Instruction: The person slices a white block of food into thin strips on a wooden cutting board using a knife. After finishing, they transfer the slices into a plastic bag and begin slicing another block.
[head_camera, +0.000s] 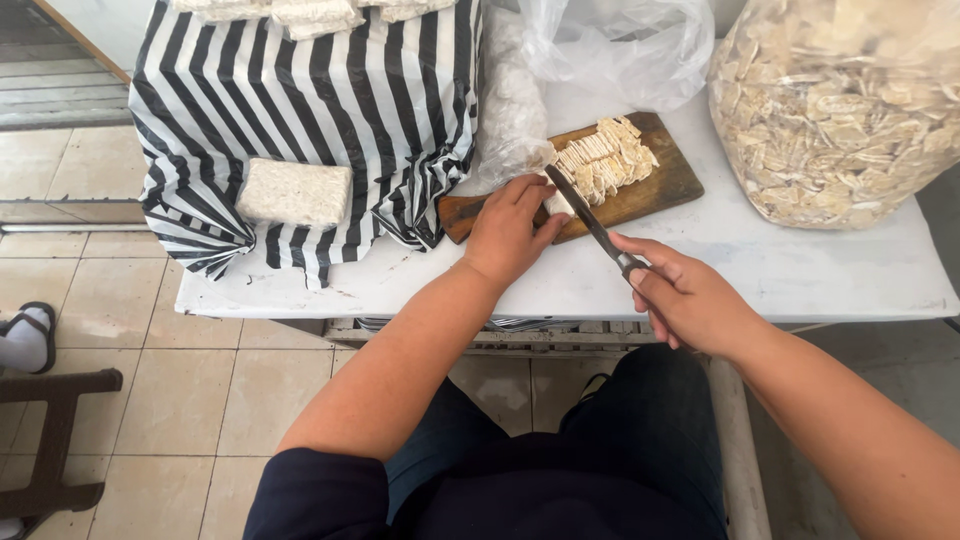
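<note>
Pale block (556, 203) half hidden under left hand (508, 230)

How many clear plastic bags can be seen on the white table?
2: one large clear bag full of pale slices at the right end, and one empty clear bag behind the cutting board. Others may be hidden.

the table (760, 270) has its widest bare stretch along the near edge, right of the wooden cutting board (668, 186) and in front of the big clear bag of chips (840, 110) at the far right corner; a hand could pass there. a narrower bare strip runs along the near edge toward the left corner. the striped cloth (300, 100) with a pale block (293, 192) on it fills the left end. crumpled clear plastic bags (615, 45) block the far edge behind the board, and sliced pieces (605, 160) cover the board's middle.
</note>
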